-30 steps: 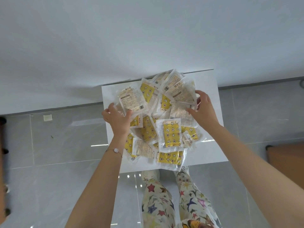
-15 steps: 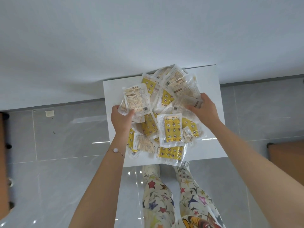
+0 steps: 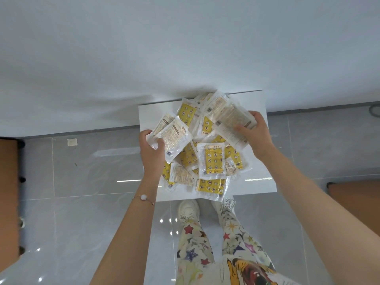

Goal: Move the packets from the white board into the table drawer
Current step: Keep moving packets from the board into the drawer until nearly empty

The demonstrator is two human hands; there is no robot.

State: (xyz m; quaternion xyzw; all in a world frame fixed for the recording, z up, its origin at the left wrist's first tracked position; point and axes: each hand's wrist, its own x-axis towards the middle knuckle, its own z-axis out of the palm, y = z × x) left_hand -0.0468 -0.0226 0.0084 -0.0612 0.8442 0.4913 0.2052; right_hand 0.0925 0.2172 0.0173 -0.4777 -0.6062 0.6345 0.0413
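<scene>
Both hands are holding things. Fingers of the left hand (image 3: 151, 150) curl round a few clear packets (image 3: 174, 134) at the left of the pile. Those of the right hand (image 3: 256, 133) curl round a second bunch (image 3: 228, 120) at the far right. More yellow packets (image 3: 211, 161) lie heaped on the white board (image 3: 259, 173), above the grey floor (image 3: 86, 165).
</scene>
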